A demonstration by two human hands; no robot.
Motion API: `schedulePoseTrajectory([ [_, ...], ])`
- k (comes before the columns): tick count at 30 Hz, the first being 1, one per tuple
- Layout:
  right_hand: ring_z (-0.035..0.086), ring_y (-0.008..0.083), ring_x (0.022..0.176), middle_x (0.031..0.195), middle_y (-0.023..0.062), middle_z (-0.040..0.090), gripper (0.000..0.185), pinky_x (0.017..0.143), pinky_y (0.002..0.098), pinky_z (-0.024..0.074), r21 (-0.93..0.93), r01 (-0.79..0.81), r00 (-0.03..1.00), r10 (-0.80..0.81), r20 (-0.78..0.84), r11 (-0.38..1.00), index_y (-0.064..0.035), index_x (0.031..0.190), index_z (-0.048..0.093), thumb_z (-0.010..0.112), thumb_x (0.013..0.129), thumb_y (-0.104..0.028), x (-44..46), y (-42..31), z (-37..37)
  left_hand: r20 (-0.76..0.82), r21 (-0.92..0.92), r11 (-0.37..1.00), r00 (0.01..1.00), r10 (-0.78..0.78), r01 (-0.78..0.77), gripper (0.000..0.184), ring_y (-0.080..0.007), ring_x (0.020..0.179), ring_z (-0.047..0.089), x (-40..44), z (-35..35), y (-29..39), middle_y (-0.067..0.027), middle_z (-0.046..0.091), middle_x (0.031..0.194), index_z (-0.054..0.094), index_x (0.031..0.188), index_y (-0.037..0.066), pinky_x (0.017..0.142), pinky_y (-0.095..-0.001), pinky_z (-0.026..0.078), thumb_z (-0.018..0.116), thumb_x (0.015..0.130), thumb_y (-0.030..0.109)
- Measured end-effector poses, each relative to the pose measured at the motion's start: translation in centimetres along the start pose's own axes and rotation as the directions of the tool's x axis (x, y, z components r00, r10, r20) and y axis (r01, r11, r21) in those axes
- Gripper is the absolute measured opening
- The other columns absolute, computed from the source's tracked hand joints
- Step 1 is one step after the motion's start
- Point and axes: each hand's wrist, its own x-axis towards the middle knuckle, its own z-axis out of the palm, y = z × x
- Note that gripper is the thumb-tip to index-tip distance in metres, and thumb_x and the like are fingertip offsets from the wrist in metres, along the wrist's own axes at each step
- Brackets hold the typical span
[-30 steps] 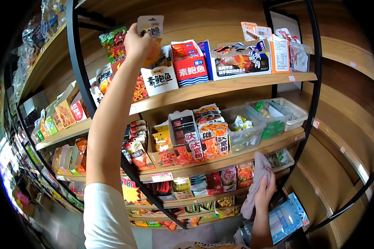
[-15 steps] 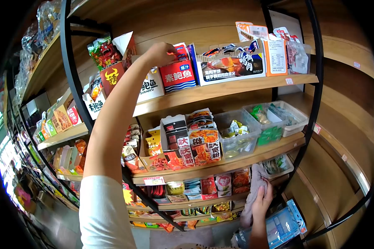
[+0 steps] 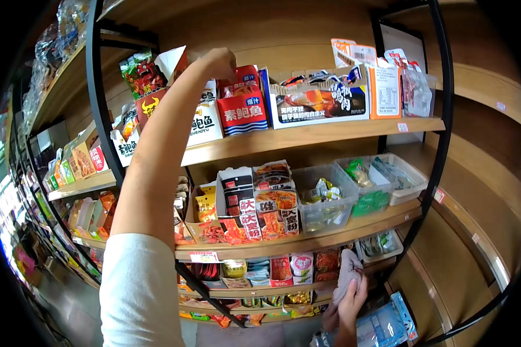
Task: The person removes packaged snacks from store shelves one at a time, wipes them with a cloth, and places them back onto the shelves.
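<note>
Slightly higher over the red box (image 3: 242,114) than half a second before, the left hand (image 3: 219,62) had shifted toward twelve o'clock, and a red packet (image 3: 250,81) in the box now showed more of its face. That packet stood upright at about four o'clock from the hand, right beside the fingers, with the box beneath at five. The hand was bent downward with its fingers curled; their tips were hidden, so how far open they were and whether they gripped the packet could not be told.

A white box (image 3: 205,122) sat between six and seven o'clock from that hand, a duck box (image 3: 324,99) between three and four, and a green bag (image 3: 143,76) at nine. Lower down, the right hand (image 3: 351,298) was closed around a grey cloth (image 3: 347,272), which rose toward twelve; a tray (image 3: 397,249) lay at one o'clock and a blue pack (image 3: 383,325) at four.
</note>
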Motion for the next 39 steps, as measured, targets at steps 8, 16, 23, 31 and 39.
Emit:
schedulePoseTrajectory([
  [8, 0.049, 0.0230, 0.093, 0.099, 0.0141, 0.053, 0.027, 0.085, 0.0324, 0.0349, 0.046, -0.026, 0.997, 0.023, 0.068, 0.999, 0.0053, 0.102, 0.048, 0.041, 0.083, -0.013, -1.2, -0.3, 2.0, 0.006, 0.187, 0.965, 0.982, 0.187, -0.185, 0.021, -0.0264, 0.070, 0.060, -1.6, -4.0, 0.2, -0.0140, 0.062, 0.080, 0.065, 0.085, 0.006, 0.064, -0.0340, 0.047, 0.060, 0.071, 0.021],
  [16, 0.048, 0.0219, 0.095, 0.103, 0.0154, 0.052, 0.032, 0.086, 0.0311, 0.0343, 0.084, -0.022, 0.997, 0.015, 0.078, 0.996, 0.0074, 0.107, 0.045, 0.040, 0.086, -0.015, -4.1, -0.9, 3.6, -0.463, -0.205, 0.947, 0.877, 0.127, -0.246, 0.022, -0.0147, 0.079, 0.057, -10.7, -12.6, 2.8, -0.0125, 0.060, 0.089, 0.053, 0.100, -0.004, 0.069, -0.0259, 0.046, 0.051, 0.080, 0.004],
  [23, 0.038, 0.0238, 0.110, 0.115, 0.0133, 0.045, 0.039, 0.095, 0.0363, 0.0251, 0.139, 0.281, 0.959, -0.284, 0.005, 0.950, 0.0038, 0.111, 0.043, 0.047, 0.080, -0.019, -2.6, -9.8, 6.4, -0.082, -0.647, 0.728, 0.970, 0.230, -0.227, 0.017, -0.0086, 0.072, 0.055, -21.5, -2.7, 2.9, -0.0039, 0.058, 0.076, 0.054, 0.091, -0.001, 0.064, -0.0247, 0.047, 0.050, 0.083, 0.014],
  [31, 0.041, 0.0345, 0.095, 0.105, 0.0182, 0.043, 0.031, 0.083, 0.0399, 0.0347, -0.269, 0.602, 0.799, -0.566, 0.205, 0.752, -0.0122, 0.107, 0.054, 0.053, 0.077, -0.019, -6.2, -13.9, 14.2, 0.277, -0.949, -0.175, 0.959, -0.053, 0.264, 0.013, -0.0071, 0.070, 0.047, -38.1, 10.6, 10.2, -0.0033, 0.053, 0.080, 0.044, 0.096, 0.000, 0.063, -0.0215, 0.040, 0.038, 0.086, 0.007],
  [39, 0.050, 0.0255, 0.092, 0.101, 0.0147, 0.050, 0.036, 0.080, 0.0362, 0.0403, -0.071, 0.061, 0.968, -0.041, 0.248, 0.996, -0.0040, 0.111, 0.048, 0.047, 0.084, -0.027, -10.6, -4.0, 10.4, 0.507, -0.678, -0.564, 0.855, 0.106, 0.472, 0.011, -0.0118, 0.076, 0.057, -43.0, 13.7, 8.7, -0.0073, 0.056, 0.086, 0.043, 0.093, 0.002, 0.069, -0.0250, 0.048, 0.043, 0.087, 0.011],
])
